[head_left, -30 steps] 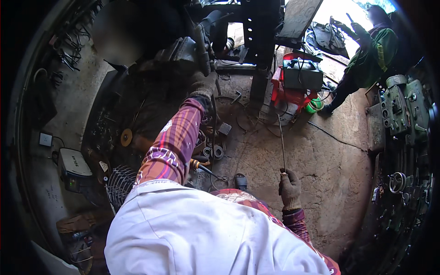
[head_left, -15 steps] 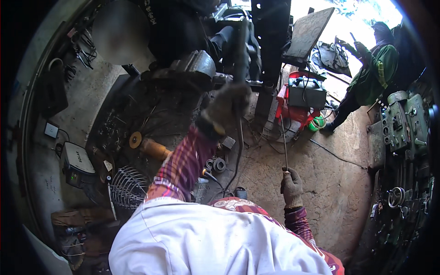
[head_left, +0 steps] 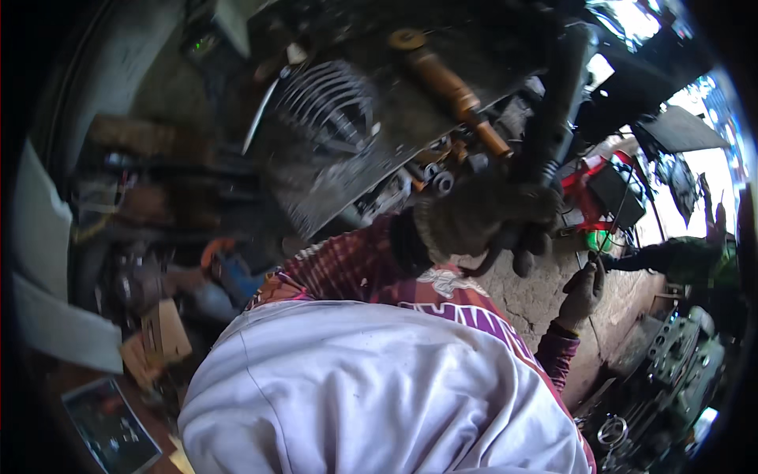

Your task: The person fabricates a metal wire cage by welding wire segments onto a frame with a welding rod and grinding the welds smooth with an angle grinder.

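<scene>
Close in front of me, my gloved left hand (head_left: 505, 217) is closed around a long dark tube-shaped tool (head_left: 557, 110). The tool points up and slightly right, and its exact kind is hard to make out. A short piece of dark cable (head_left: 485, 262) shows below that hand. Lower and to the right, my gloved right hand (head_left: 583, 294) pinches a thin rod (head_left: 618, 209), which slants up from the fingers past a red and dark machine (head_left: 604, 193).
To the left, a bench (head_left: 379, 162) bears a wire cage (head_left: 332, 103), an orange-brown cylindrical tool (head_left: 446, 79) and several metal rings (head_left: 438, 178). Boxes and tools lie at lower left. A green-clothed person (head_left: 691, 261) and a lathe-like machine (head_left: 687, 355) are on the right.
My view has swung left, so the bench fills more of it. My left hand and its tool now appear nearer and further right; my right hand still holds the rod.
</scene>
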`<control>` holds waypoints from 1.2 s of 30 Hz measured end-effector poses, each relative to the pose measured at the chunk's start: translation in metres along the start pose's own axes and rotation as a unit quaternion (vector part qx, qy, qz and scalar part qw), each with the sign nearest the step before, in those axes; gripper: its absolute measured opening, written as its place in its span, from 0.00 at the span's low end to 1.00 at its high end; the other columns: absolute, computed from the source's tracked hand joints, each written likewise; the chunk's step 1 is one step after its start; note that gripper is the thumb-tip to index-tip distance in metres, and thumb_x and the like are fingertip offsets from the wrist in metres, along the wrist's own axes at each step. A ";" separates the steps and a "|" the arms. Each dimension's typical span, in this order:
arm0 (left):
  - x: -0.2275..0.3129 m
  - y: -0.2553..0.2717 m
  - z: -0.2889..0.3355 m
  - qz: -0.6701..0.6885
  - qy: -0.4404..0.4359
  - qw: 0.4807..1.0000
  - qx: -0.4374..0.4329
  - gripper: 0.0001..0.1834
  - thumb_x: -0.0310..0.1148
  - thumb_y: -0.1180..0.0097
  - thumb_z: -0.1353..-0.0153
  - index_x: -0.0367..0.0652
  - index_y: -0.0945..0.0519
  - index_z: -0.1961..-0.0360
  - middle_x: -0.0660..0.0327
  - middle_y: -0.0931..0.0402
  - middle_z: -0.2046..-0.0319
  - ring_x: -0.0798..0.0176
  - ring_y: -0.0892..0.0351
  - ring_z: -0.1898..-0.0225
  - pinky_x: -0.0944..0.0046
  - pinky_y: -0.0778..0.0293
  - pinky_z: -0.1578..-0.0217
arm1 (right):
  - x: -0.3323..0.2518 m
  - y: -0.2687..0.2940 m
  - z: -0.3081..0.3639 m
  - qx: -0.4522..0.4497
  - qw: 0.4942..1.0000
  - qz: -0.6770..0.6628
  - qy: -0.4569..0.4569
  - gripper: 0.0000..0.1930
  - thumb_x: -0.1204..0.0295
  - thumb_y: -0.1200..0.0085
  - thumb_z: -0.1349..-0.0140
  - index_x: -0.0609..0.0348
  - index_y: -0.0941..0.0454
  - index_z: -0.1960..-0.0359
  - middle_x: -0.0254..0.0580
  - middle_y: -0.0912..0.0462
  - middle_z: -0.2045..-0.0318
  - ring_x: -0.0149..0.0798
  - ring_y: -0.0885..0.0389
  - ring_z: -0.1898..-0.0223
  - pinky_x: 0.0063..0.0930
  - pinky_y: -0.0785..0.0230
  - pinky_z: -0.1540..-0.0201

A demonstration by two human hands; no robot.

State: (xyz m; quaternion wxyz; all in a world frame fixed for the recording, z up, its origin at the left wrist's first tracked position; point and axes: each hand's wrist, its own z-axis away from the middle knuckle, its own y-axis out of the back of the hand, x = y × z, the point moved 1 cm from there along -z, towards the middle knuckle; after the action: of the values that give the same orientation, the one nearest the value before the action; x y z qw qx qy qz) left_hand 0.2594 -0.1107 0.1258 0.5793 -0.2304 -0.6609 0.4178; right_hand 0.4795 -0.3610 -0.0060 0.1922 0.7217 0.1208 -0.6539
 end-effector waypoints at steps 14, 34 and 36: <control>0.022 0.079 0.303 -0.169 -0.287 0.840 0.429 0.27 0.30 0.38 0.41 0.36 0.26 0.40 0.58 0.22 0.69 0.63 0.22 0.79 0.62 0.21 0.82 | -0.124 -0.210 0.045 -0.430 0.861 0.225 0.153 0.17 0.72 0.45 0.29 0.60 0.18 0.41 0.47 0.11 0.52 0.38 0.13 0.53 0.30 0.23 0.51; 0.010 0.094 0.318 -0.193 -0.205 0.753 0.595 0.30 0.27 0.38 0.42 0.33 0.29 0.38 0.59 0.22 0.71 0.65 0.21 0.76 0.65 0.22 0.75 | -0.175 -0.305 0.017 -0.499 0.713 0.387 0.304 0.16 0.70 0.47 0.31 0.53 0.17 0.43 0.53 0.12 0.56 0.52 0.12 0.53 0.39 0.21 0.52; 0.020 0.101 0.322 -0.192 -0.195 0.771 0.575 0.30 0.22 0.40 0.40 0.33 0.31 0.35 0.57 0.20 0.72 0.61 0.17 0.78 0.62 0.21 0.77 | -0.174 -0.305 0.029 -0.488 0.720 0.381 0.312 0.15 0.67 0.46 0.31 0.47 0.16 0.45 0.51 0.12 0.62 0.53 0.12 0.59 0.43 0.20 0.58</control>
State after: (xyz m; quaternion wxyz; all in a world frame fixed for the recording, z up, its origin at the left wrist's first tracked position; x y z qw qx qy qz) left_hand -0.0715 -0.1320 0.0610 0.5306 0.3634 -0.4269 0.6357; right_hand 0.3040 -0.0864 0.1276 0.7023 0.6762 0.1916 -0.1137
